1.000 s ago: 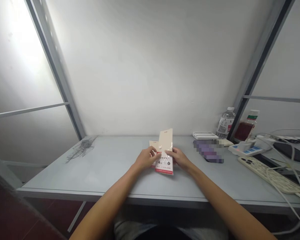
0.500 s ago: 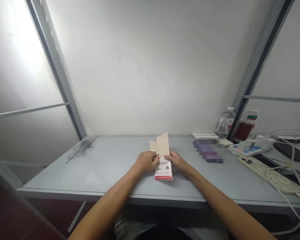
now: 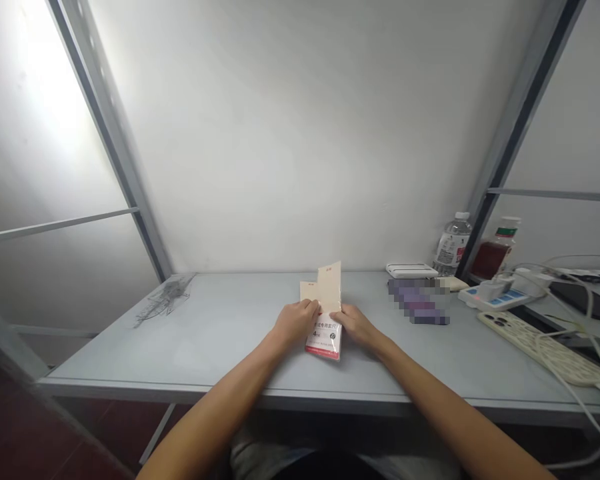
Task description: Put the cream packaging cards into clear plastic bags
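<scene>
Left hand (image 3: 295, 321) has fingers pinching cream-and-red packet (image 3: 324, 340), left side; right hand (image 3: 357, 325) pinches right edge. Cream piece (image 3: 308, 291) peeks out behind.

Living quarters, probably a dormitory-type room: a grey desk (image 3: 205, 333) stands against a plain white wall (image 3: 280, 133) between metal posts (image 3: 103, 133), over a dark red floor (image 3: 90, 427); a water bottle (image 3: 451, 248), a patterned phone case (image 3: 545, 347), a power strip (image 3: 503, 301) and loose cables (image 3: 589, 303) indicate everyday personal use
</scene>
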`<state>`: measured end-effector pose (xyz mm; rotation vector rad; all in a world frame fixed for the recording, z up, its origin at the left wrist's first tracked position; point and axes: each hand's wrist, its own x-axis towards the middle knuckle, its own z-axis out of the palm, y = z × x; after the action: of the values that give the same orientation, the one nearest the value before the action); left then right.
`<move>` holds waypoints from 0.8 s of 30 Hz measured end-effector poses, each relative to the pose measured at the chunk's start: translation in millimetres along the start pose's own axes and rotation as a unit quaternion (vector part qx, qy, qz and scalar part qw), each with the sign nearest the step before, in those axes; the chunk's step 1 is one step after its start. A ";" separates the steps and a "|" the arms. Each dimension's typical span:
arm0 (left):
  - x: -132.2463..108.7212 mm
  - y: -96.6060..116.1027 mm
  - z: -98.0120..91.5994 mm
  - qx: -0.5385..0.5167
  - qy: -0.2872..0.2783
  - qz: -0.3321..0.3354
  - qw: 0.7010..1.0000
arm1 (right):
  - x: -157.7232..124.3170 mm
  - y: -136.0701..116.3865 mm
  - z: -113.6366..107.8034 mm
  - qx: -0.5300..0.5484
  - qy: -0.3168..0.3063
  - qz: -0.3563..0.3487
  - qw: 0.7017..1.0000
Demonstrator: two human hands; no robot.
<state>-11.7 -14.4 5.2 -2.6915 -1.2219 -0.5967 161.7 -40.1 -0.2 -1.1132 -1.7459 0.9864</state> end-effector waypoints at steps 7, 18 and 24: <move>1.2 -0.1 2.0 0.043 -0.026 0.052 0.997 | -1.4 1.1 -3.6 -0.058 -0.003 -0.017 0.998; 0.0 -2.8 -1.3 -0.007 -0.026 0.074 0.997 | -2.8 2.3 -3.5 -0.043 0.002 -0.006 0.999; 0.2 -2.4 0.9 -0.025 -0.015 0.054 0.998 | -3.4 2.2 -2.6 -0.037 -0.009 -0.006 0.999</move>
<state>-13.1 -12.4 4.3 -2.7964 -1.0728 -0.5821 165.6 -42.2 -2.0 -1.1433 -1.8137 0.9334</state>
